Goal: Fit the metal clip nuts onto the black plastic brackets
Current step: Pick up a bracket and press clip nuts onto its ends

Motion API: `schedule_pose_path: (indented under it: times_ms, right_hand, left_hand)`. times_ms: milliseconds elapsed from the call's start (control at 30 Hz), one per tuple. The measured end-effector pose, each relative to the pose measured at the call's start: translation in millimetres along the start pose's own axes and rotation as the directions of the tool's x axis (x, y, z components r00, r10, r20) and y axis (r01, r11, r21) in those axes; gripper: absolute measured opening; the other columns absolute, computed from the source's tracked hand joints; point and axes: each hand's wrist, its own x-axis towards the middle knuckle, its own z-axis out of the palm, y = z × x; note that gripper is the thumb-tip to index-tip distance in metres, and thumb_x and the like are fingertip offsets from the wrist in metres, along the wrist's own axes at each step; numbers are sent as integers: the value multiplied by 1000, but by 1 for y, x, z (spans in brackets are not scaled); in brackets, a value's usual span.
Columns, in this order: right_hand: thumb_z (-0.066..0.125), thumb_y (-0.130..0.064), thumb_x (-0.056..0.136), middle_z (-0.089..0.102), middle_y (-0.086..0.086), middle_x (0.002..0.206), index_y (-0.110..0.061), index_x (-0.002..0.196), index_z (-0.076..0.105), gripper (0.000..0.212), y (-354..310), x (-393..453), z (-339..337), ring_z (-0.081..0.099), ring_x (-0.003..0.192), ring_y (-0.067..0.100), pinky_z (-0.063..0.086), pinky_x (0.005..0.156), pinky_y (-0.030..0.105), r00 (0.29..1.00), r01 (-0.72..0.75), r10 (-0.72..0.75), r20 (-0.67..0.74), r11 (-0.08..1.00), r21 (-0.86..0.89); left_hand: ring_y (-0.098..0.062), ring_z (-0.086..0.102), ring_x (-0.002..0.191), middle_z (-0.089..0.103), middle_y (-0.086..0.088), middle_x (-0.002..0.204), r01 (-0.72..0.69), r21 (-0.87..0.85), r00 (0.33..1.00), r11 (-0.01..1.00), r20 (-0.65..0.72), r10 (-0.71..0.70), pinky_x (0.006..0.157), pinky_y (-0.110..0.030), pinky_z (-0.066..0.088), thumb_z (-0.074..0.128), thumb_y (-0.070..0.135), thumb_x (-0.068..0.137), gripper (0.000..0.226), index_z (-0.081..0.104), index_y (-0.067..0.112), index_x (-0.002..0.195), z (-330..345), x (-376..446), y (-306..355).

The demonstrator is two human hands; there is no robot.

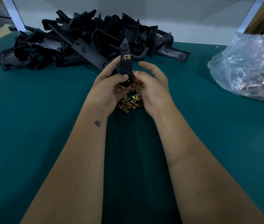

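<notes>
At frame centre, a black bracket (125,62) is being gripped by the left hand (107,89). A clip nut (133,72) is being pinched against it by the right hand (150,88).

I'm at a factory assy bench: green mat (31,110), heap of black brackets (79,41), loose clip nuts (130,101), bagged hardware (249,70).

Dim, bluish light; soft focus throughout, wide-angle bending at edges, glare on plastic bag (249,68).
</notes>
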Motion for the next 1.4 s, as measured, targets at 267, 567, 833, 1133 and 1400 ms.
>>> schedule_pose_path:
  times_ms: [267,567,833,1133,1400]
  right_hand:
    - [60,7,88,62,13,86,-8,108,60,25,-1,-1,1,59,83,21,48,82,34,1000,-1,0,4,998,67]
    - [61,9,88,50,4,70,-7,103,59,22,-5,-2,-1,52,75,15,45,86,35,999,25,-21,-41,993,114]
    - [62,9,87,48,-3,58,-10,93,59,20,-2,-2,-2,51,66,10,45,78,28,998,40,-35,-54,996,83]
    - [63,9,86,44,-4,57,-12,87,57,22,-1,-2,2,48,66,10,42,79,29,996,32,-22,-85,994,109]
    - [62,10,86,44,1,67,-12,83,54,23,-6,-6,9,49,64,8,44,69,22,997,1,13,-80,986,169]
  left_hand:
    - [-21,60,122,62,-6,135,17,36,1000,999,13,-18,89,-30,55,56,-5,91,55,55,23,139,2,-2,1]
    - [-12,67,110,66,-2,128,-35,128,999,991,26,32,83,-25,56,63,0,91,58,50,20,144,7,-5,1]
    - [-11,68,106,73,7,110,-79,186,997,979,-3,81,84,-27,56,67,-1,88,59,53,20,142,6,-5,-3]
    - [-17,66,112,70,4,117,-122,193,991,974,-27,130,92,-34,55,67,-2,87,60,52,17,142,10,-6,-7]
    - [-16,67,110,71,2,116,-124,131,992,984,2,125,91,-33,56,62,-3,90,59,48,15,144,12,-5,-7]
